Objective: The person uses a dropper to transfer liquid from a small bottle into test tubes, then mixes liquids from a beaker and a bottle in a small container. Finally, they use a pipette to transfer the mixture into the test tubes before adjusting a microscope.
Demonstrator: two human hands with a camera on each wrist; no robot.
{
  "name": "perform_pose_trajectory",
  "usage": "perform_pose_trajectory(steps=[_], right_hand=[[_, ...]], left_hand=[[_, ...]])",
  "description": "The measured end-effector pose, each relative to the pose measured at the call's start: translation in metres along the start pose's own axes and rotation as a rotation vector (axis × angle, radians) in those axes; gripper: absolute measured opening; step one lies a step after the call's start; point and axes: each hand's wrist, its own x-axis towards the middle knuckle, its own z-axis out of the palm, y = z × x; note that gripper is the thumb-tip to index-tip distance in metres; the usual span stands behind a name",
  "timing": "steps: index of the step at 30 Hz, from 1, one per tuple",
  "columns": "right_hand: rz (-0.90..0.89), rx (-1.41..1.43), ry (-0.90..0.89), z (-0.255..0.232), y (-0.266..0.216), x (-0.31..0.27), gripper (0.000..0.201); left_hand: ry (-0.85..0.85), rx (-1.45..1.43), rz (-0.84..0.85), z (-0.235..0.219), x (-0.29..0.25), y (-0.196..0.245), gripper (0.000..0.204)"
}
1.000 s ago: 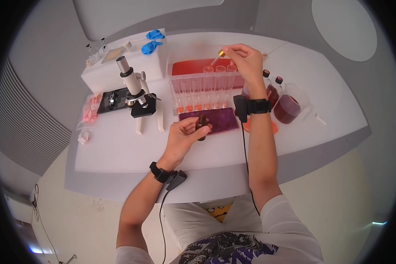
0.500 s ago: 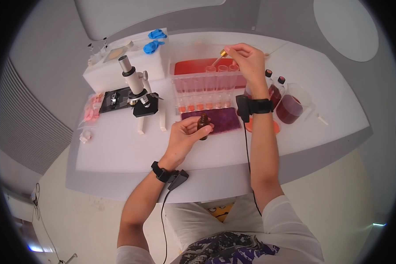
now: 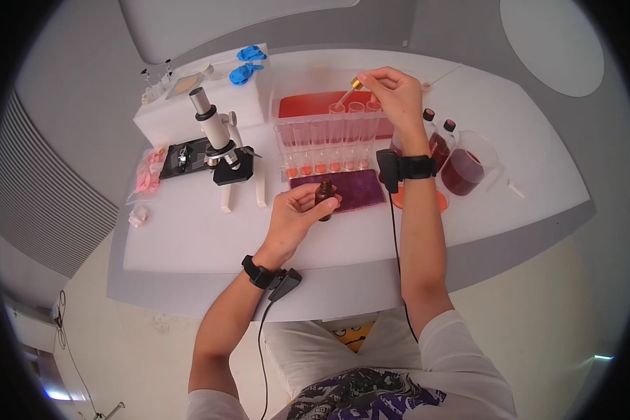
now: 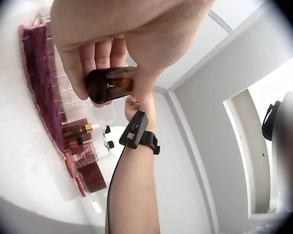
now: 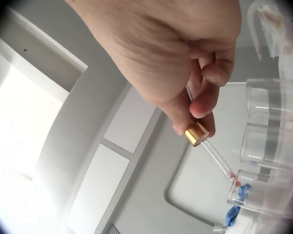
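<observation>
My left hand (image 3: pixel 294 215) holds a small brown glass bottle (image 3: pixel 325 199), uncapped and upright, above the purple cloth (image 3: pixel 360 192). The left wrist view shows the bottle (image 4: pixel 111 84) between thumb and fingers. My right hand (image 3: pixel 401 105) pinches the gold-collared dropper (image 3: pixel 357 83) over the rack of clear test tubes (image 3: pixel 318 133). In the right wrist view, the glass pipette of the dropper (image 5: pixel 217 158) slants down with its tip at the mouth of one tube (image 5: pixel 256 192); reddish liquid shows near the tip. Orange-red contents sit at the tube bottoms.
A microscope (image 3: pixel 220 143) stands left of the rack, beside a black tray (image 3: pixel 183 159). Behind it, blue gloves (image 3: pixel 245 74) lie on a white box (image 3: pixel 189 105). A tub of red liquid (image 3: pixel 304 106) is behind the rack. Dark red bottles (image 3: pixel 439 148) and a beaker (image 3: pixel 462 173) stand right.
The head view has shifted slightly. Both hands keep nearly the same positions, with the dropper still at the same tube's mouth and the bottle in the left hand.
</observation>
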Motion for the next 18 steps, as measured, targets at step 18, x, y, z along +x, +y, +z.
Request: perform_pose_trajectory(steps=[18], right_hand=[[-0.121,-0.064,-0.159,0.0015,-0.0024,-0.0020,0.013]], left_hand=[[0.131,-0.031,0.029,0.0012,0.0006,0.0077,0.035]])
